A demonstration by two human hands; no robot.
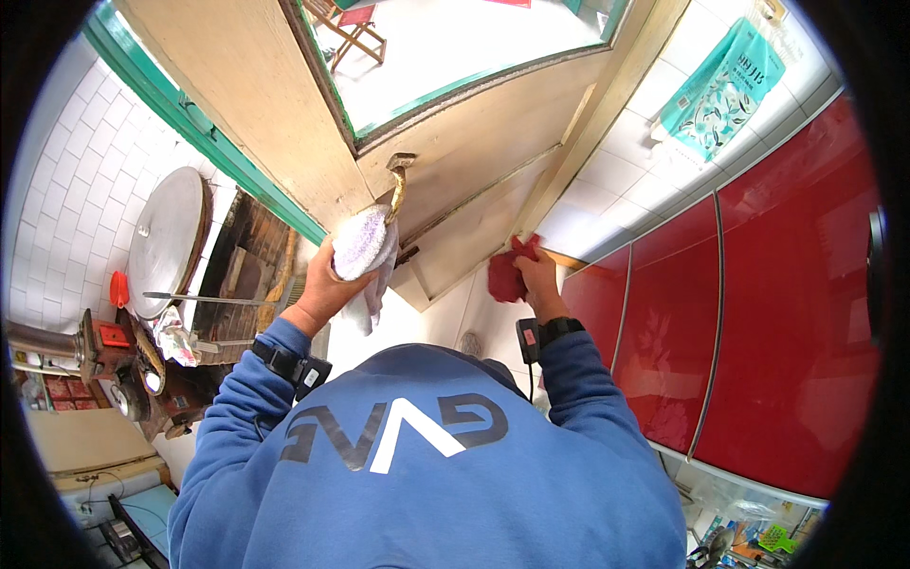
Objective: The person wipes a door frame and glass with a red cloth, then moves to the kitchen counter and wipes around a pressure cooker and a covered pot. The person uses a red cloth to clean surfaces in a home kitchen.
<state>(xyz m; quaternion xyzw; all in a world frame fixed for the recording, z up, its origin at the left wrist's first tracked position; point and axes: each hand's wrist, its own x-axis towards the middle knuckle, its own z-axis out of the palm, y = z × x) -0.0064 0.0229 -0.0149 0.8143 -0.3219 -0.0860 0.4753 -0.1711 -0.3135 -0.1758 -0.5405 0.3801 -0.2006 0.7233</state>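
Observation:
My left hand (323, 291) grips a white and lilac terry cloth (361, 242), part of which hangs down below the fingers. The cloth meets the lower end of a worn metal door handle (399, 190); whether it wraps around the handle I cannot tell. That handle is fixed to a cream wooden door (490, 135) with a glass pane in its upper part. Over on the right, my right hand (542, 279) holds a bunched dark red cloth (506, 277) near the door's lower right edge.
Glossy red cabinet doors (661, 284) line the right side. Above them a turquoise tissue pack (732, 92) hangs against white tiles. To the left are a large round metal lid (167, 242), a green door frame (234, 149) and a rusty stove (114, 355) with a pipe.

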